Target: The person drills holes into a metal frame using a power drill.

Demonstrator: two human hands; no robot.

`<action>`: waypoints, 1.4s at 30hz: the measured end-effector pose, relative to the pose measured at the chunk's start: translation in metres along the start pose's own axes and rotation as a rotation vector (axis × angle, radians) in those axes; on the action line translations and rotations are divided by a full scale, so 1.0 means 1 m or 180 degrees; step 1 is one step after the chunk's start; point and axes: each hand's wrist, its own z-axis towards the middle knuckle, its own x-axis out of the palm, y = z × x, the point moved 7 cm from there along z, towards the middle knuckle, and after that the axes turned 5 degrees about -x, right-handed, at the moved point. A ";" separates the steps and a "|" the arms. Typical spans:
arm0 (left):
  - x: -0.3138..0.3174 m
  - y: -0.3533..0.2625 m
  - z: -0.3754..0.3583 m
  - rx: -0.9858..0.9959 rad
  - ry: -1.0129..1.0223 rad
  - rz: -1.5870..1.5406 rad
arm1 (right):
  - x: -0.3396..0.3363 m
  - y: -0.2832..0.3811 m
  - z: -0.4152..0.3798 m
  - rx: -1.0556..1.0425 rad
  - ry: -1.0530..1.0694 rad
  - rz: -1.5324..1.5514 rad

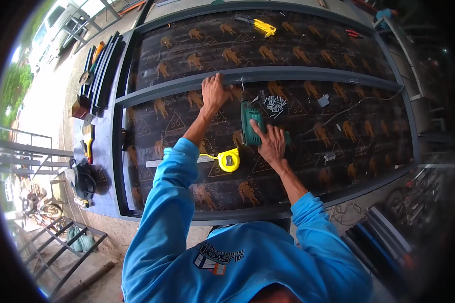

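Note:
My right hand (272,145) is wrapped round a green power drill (251,121), one finger stretched along its body. The drill's bit points at the grey metal middle bar (288,74) of a frame. My left hand (216,94) grips that same bar to the left of the drill, fingers over its top. A pile of small silver rivets or screws (275,105) lies right of the drill. Below my hands rests a yellow tape measure (229,160) with its strap to the left. All lie on a dark printed board (298,177).
A yellow-headed tool (262,27) and red-handled pliers (354,34) lie on the board's far part. The drill's cord (349,107) runs right. At left are dark metal strips (106,70), a brush (88,139) and a black bag (83,179). Metal profiles (379,237) stand lower right.

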 end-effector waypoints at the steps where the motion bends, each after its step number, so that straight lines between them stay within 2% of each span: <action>1: 0.007 0.007 0.015 0.0020 0.0048 -0.0032 | 0.004 -0.003 0.002 0.0037 0.0094 -0.0071; 3: 0.007 -0.007 0.038 0.0881 -0.0180 0.0582 | 0.008 -0.007 0.008 0.0026 0.0165 -0.0111; 4: 0.010 -0.007 0.047 0.0903 -0.0157 0.0554 | 0.011 -0.008 0.012 -0.0032 0.0209 -0.0134; 6: 0.042 0.010 0.059 0.0228 0.0959 0.0551 | 0.014 -0.007 0.015 -0.0077 0.0211 -0.0194; 7: 0.048 0.010 0.059 0.0237 0.0986 0.0524 | 0.014 -0.006 0.017 -0.0161 0.0196 -0.0230; 12: 0.053 0.013 0.058 0.0093 0.0509 0.0628 | 0.011 -0.008 0.022 -0.0119 0.0059 -0.0172; 21: 0.048 -0.001 0.055 0.0016 0.0264 0.1049 | 0.018 -0.016 0.020 -0.0078 0.0142 -0.0048; 28: 0.051 0.004 0.054 0.0004 0.0346 0.0995 | 0.025 -0.021 0.016 -0.0091 0.0012 0.0027; 36: 0.053 0.015 0.055 0.0655 0.0544 0.1077 | 0.035 -0.018 0.019 0.0091 -0.0389 -0.0067; 42: 0.053 0.013 0.055 0.0578 0.0567 0.1017 | 0.030 -0.018 0.021 0.0129 -0.0290 -0.0011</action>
